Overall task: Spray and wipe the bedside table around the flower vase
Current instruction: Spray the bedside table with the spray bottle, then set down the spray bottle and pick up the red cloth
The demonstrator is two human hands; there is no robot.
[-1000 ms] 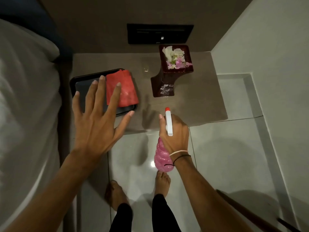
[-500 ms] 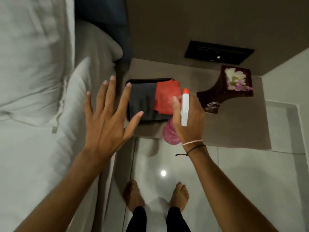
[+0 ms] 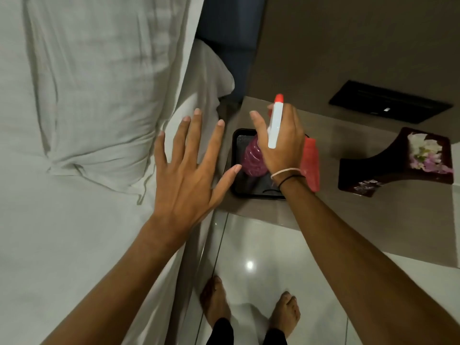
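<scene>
Right hand point(image 3: 281, 145) is wrapped around the neck of the spray bottle point(image 3: 254, 158), fingers curled closed on it; the white trigger head with its red nozzle tip points toward 12 o'clock, and the pink ribbed body hangs below the palm toward 7 o'clock. The bottle sits over the black tray point(image 3: 235, 165); can't tell if it touches the tray or is held just above it. Red cloth point(image 3: 311, 165) lies on the tray's right part, mostly hidden behind the right wrist, at 3 o'clock from the bottle body. Left hand point(image 3: 189, 175) is empty, palm down, fingers spread wide, hovering over the edge of the white bed point(image 3: 74, 220); its thumb tip is just beside the tray's left rim, at 9 o'clock from the bottle. Bedside table point(image 3: 373, 220) is a matte beige-brown top, bare on its near part. Flower vase point(image 3: 395, 168) stands at the table's right side, 3 o'clock from the right hand and well apart from it: dark glossy maroon, square mouth, flared foot, white and pink blooms inside. Black wall panel point(image 3: 388, 103) sits at 1 o'clock. Bare feet point(image 3: 249, 312) on glossy floor tile at 6 o'clock.
</scene>
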